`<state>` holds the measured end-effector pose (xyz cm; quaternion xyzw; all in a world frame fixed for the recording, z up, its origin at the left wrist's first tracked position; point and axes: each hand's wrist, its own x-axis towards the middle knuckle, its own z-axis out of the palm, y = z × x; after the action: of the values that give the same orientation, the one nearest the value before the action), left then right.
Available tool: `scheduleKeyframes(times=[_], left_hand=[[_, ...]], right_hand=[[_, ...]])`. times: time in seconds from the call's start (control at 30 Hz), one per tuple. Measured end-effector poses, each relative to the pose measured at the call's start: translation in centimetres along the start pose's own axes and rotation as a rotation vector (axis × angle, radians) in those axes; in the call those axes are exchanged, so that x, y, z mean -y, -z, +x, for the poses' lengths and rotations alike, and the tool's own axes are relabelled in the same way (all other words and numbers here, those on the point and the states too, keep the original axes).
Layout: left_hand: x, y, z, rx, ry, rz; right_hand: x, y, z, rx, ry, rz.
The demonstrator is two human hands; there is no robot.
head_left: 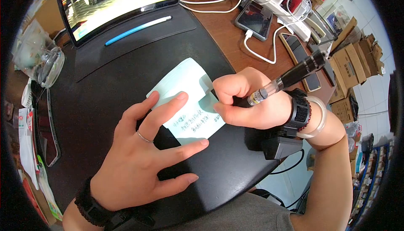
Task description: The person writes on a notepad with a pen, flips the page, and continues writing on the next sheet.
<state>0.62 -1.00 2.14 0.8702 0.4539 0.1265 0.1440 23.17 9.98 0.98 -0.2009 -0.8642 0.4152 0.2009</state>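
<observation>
A pale green pad of sticky notes (187, 77) lies on the black desk mat (122, 88), its lower sheet carrying several lines of dark handwriting. My left hand (147, 147) is spread over the pad's left and lower edges, fingers apart, fingertips resting on the paper. In my right hand (248, 100) is a black pen with a clear barrel (277, 86), gripped between thumb and fingers over the right side of the sheet. My fingers hide the pen's tip. Beneath the right wrist, a black box-shaped device (286, 147) shows at the mat's edge.
A tablet (118, 4) stands at the back left, with a blue stylus (139, 30) before it. Two phones, one dark (254, 18) and one gold-edged (294, 50), lie right of the mat beside a white power strip (290, 18) and cables. A clear plastic container (50, 65) stands left.
</observation>
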Motion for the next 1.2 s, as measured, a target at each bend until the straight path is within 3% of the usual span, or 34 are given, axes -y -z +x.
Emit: scheduleKeyframes(times=[0.07, 0.5, 0.8, 0.87, 1.2], left_hand=[[0.02, 0.02, -0.01, 0.001, -0.003, -0.001], [-0.11, 0.01, 0.03, -0.004, 0.007, -0.01], [-0.07, 0.02, 0.05, -0.015, -0.001, -0.016], [-0.06, 0.04, 0.04, -0.015, 0.006, -0.02], [-0.02, 0.17, 0.04, -0.02, -0.003, -0.042]], right_hand=[[-0.11, -0.29, -0.04, -0.08, -0.036, 0.026], [-0.06, 0.12, -0.07, -0.083, -0.09, 0.044], [-0.15, 0.17, -0.04, -0.107, -0.023, 0.015], [0.11, 0.28, -0.09, -0.072, -0.116, 0.031], [0.14, 0.28, -0.04, -0.068, -0.151, 0.058]])
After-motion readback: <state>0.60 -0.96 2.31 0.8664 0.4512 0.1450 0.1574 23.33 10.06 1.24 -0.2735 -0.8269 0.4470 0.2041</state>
